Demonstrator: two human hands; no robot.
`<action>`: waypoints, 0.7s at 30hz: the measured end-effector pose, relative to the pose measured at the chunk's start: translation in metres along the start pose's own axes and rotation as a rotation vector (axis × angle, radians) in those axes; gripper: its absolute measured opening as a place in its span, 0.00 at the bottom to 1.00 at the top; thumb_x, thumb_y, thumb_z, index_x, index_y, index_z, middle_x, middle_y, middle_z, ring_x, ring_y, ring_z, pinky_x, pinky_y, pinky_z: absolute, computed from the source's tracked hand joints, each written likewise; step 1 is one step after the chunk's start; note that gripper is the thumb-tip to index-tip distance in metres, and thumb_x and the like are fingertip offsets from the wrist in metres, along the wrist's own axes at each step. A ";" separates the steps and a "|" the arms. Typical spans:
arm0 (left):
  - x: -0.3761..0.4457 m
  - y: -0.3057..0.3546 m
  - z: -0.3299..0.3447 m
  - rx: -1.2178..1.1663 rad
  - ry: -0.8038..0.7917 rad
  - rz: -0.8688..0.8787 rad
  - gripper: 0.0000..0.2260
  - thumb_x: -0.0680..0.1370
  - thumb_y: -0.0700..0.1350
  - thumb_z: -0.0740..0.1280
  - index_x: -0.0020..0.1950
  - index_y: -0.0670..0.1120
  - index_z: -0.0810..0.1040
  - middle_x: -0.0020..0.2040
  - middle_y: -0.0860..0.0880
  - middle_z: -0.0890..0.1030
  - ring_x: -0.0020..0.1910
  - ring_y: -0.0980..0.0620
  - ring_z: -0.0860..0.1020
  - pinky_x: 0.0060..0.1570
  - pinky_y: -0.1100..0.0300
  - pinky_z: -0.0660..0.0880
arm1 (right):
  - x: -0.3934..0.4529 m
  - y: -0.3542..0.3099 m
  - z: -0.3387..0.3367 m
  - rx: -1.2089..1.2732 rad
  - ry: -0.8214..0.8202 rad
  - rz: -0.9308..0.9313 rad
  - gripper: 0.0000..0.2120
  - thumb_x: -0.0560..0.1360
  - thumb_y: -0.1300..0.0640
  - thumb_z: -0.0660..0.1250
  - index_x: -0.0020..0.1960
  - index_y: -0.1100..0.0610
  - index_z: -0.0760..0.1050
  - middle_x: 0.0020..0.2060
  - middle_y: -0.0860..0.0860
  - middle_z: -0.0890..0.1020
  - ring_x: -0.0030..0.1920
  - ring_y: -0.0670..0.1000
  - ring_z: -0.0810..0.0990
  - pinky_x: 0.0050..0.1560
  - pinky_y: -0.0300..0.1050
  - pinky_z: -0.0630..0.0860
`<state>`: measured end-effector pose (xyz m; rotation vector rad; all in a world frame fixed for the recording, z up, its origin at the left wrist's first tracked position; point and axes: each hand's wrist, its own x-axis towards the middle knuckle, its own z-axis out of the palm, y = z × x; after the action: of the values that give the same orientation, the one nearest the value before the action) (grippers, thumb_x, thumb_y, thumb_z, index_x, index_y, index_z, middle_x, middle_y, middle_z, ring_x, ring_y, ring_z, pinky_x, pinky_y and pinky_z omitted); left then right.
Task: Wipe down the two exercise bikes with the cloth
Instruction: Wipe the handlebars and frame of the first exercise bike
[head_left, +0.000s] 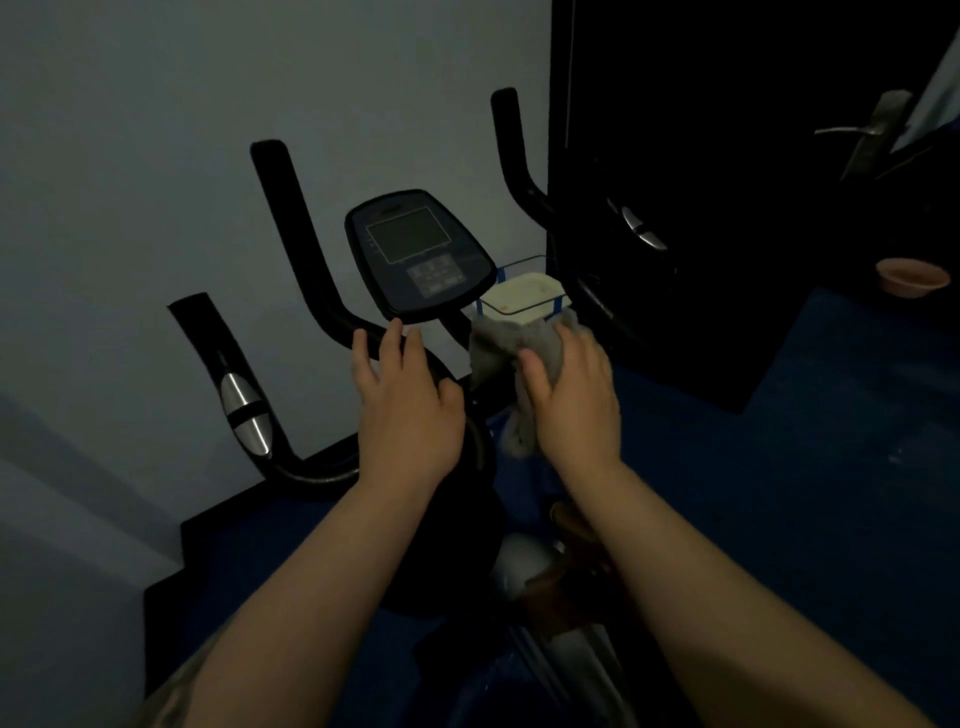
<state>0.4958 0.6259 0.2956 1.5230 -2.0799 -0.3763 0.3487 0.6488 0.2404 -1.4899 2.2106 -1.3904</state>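
In a dim room with a gray wall (156, 130), blue floor (805, 467) and dark door (727, 156), the right hand (574, 395) holds the cloth (498, 345) on the bike (418, 249), and the left hand (405, 400) rests flat on it.

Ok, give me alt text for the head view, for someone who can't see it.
A right hand grips a grey cloth against an exercise bike's handlebar, just right of its console. The left hand rests on the bar below the console, in a dim room.
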 end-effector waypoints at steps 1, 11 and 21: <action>-0.001 0.000 0.000 -0.006 -0.001 0.001 0.26 0.82 0.45 0.56 0.79 0.43 0.52 0.79 0.51 0.48 0.77 0.49 0.38 0.73 0.51 0.50 | -0.001 -0.002 0.001 0.007 0.039 -0.001 0.27 0.79 0.41 0.57 0.73 0.54 0.63 0.71 0.53 0.67 0.71 0.51 0.63 0.69 0.51 0.66; 0.000 0.002 0.002 0.007 -0.007 0.001 0.27 0.82 0.44 0.55 0.79 0.42 0.50 0.79 0.50 0.47 0.76 0.49 0.37 0.73 0.53 0.48 | -0.020 0.004 0.004 0.114 0.115 0.149 0.27 0.81 0.46 0.54 0.75 0.57 0.59 0.72 0.54 0.64 0.71 0.51 0.62 0.67 0.41 0.61; 0.001 0.001 0.004 0.014 0.010 0.013 0.27 0.82 0.44 0.55 0.79 0.42 0.50 0.79 0.49 0.47 0.76 0.49 0.37 0.72 0.57 0.43 | 0.014 -0.009 0.001 -0.245 -0.035 -0.109 0.15 0.78 0.52 0.59 0.60 0.59 0.74 0.57 0.56 0.76 0.61 0.56 0.72 0.65 0.48 0.66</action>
<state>0.4928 0.6244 0.2931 1.5158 -2.0881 -0.3499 0.3479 0.6363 0.2517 -1.7219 2.3815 -1.1440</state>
